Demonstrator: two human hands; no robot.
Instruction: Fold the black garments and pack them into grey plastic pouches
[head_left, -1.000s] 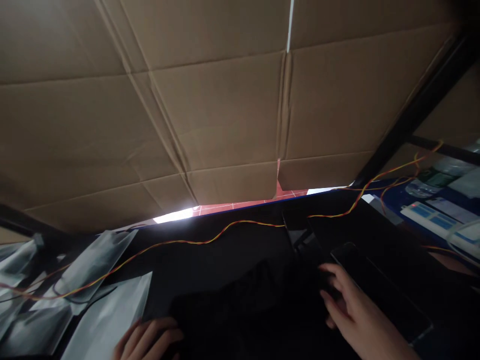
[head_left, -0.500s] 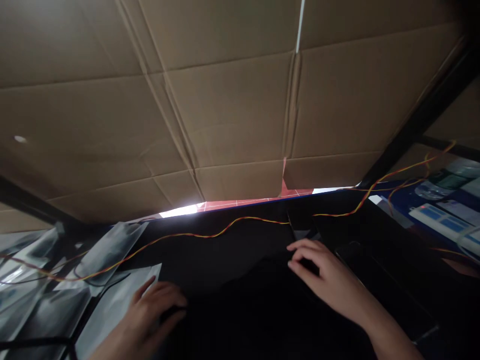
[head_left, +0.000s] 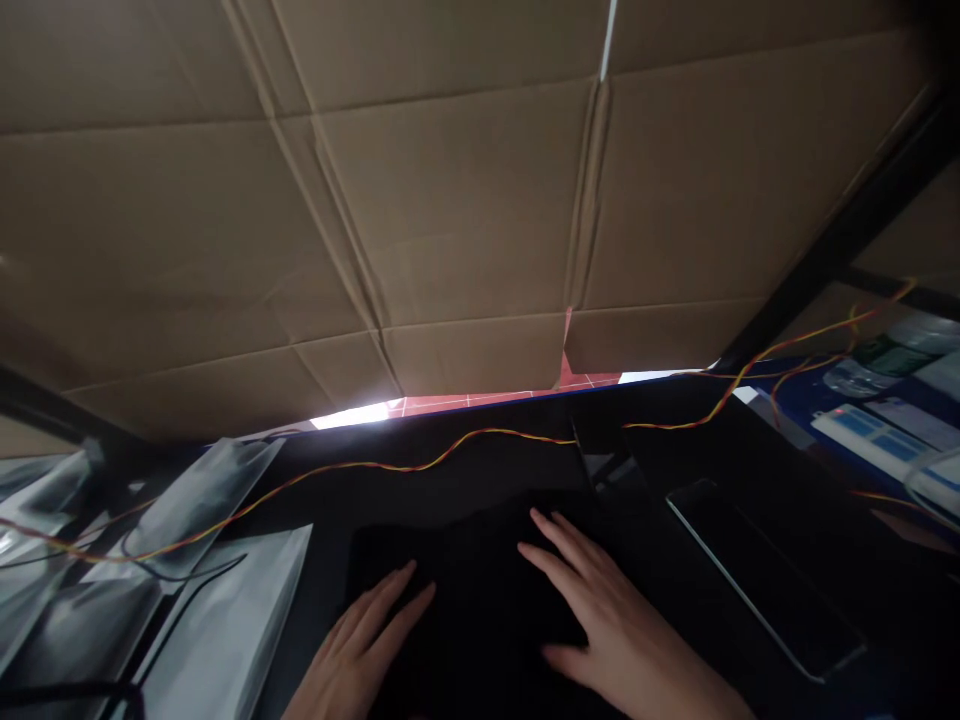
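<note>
At the far left, translucent frosted plastic bags [head_left: 225, 610] lie on the black worktop [head_left: 465, 485], a thin red-and-yellow twisted wire [head_left: 397, 467] passing over some of them. Just right of the bags, the left hand [head_left: 356, 635] has its fingers stretched out, with nothing visibly gripped. Between the hands lies soft-looking black cloth [head_left: 465, 580]; its outline partly melts into the dark surface. The right hand [head_left: 592, 610] is spread wide over its right side, thumb apart, holding nothing; whether either palm presses down, I cannot tell. The step in hand looks like smoothing the cloth flat. The next move probably calls for light, even pressure outward, keeping the right forearm off the black, glass-faced rectangular device [head_left: 765, 580] lying to its right.
</note>
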